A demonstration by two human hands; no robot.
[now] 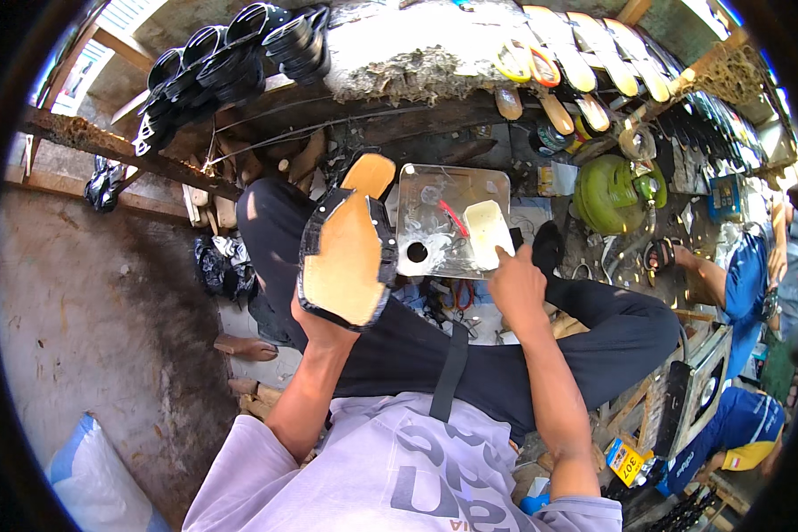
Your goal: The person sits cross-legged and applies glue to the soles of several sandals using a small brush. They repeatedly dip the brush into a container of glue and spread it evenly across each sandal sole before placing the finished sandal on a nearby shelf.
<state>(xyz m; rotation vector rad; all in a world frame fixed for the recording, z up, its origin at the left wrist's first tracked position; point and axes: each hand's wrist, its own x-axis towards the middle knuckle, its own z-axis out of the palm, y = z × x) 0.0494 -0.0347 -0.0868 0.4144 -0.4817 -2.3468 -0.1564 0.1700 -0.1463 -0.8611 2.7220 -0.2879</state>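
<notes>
My left hand (322, 326) is closed around the lower end of a sandal (346, 257), raised over my left thigh. Its tan underside faces up, and black upper material wraps over the edges. A second tan sole-shaped end (370, 175) shows at its far end; whether the two are joined, I cannot tell. At the near right edge of a small cream-coloured tub (485, 223) is my right hand (518, 288), index finger stretched to the rim and the others partly curled. I see nothing held in it. The tub sits in a clear plastic tray (408, 199) beside a red strip-like tool (453, 218).
A green gas cylinder (607, 195) stands at the right. Black sandals (222, 53) and pale soles (576, 66) line the far shelf. A wooden shoe last (246, 347) lies at the left. Other people (740, 284) sit at the right. Red-handled scissors (463, 293) lie below the tray.
</notes>
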